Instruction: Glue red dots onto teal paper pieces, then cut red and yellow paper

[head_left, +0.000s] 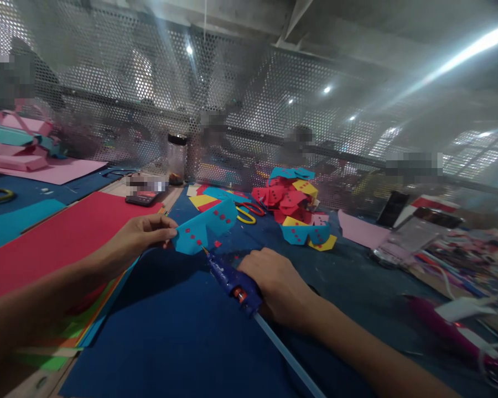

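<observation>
My left hand [143, 235] pinches the near end of a turquoise paper cut-out [205, 225] dotted with small red squares, holding it just above the dark blue sheet [170, 331]. My right hand [278, 284] is wrapped round a blue glue gun [232, 281] whose nozzle touches the lower edge of the cut-out. A clear glue stick [286, 354] sticks out of the gun's back toward me.
Red and yellow scissors [249, 213] lie behind the cut-out. A heap of red, yellow and turquoise paper pieces [292, 202] sits further back. A red sheet [62, 237] covers the left. A perforated metal screen [240, 110] closes the far edge. Cables and clutter [460, 260] crowd the right.
</observation>
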`<state>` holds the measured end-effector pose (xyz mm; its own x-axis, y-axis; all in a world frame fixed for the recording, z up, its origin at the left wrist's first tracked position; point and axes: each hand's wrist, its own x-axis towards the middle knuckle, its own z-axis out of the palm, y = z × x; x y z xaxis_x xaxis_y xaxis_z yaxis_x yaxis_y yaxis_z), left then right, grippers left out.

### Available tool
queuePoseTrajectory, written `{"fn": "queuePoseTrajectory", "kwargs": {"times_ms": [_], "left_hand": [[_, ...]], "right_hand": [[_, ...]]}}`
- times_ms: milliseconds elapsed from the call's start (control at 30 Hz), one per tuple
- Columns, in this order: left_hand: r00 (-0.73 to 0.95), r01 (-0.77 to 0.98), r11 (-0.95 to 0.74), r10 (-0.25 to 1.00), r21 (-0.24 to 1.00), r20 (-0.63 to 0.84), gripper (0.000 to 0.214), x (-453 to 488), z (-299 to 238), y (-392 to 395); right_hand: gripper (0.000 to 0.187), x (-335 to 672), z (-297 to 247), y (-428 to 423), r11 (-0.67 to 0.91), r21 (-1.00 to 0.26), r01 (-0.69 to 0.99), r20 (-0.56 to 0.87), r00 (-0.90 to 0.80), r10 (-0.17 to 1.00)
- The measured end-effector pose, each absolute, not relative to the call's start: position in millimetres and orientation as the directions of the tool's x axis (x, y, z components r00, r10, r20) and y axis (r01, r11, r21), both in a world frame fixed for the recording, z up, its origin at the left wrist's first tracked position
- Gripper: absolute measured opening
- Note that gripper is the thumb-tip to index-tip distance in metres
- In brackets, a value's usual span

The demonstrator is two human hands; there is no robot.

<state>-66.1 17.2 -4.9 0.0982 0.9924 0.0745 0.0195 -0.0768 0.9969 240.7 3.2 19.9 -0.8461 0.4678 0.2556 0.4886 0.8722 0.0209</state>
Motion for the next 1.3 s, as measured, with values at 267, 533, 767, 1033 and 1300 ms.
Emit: {"fn": "queuePoseTrajectory", "kwargs": {"times_ms": [267,533,767,1033,1300], "left_hand": [[0.135,0.003,-0.083,0.987,0.997,0.082,0.017,-66.0,-5.3,17.5],[0.145,-0.008,-0.081,0.986,0.997,0.081,0.018,-67.1,-8.2,18.2],[0.157,-0.003,-0.08,0.984,0.997,0.079,0.018,-69.7,-11.9,20.4],[0.161,-0.001,-0.067,0.985,0.998,0.066,0.019,-67.4,-7.9,18.2],[0.155,0.001,-0.069,0.986,0.998,0.069,0.018,-67.6,-7.2,17.5]], "right_hand": [[0.008,239.5,18.7,2.9,0.872,0.003,0.489,0.269,-0.84,0.471],[0.007,240.2,19.9,2.8,0.868,0.001,0.496,0.263,-0.838,0.479],[0.009,239.7,19.6,2.9,0.864,-0.008,0.504,0.246,-0.836,0.49],[0.007,240.3,18.3,4.4,0.869,-0.01,0.495,0.256,-0.839,0.481],[0.005,240.2,20.6,3.1,0.875,0.002,0.484,0.273,-0.842,0.465]]}}
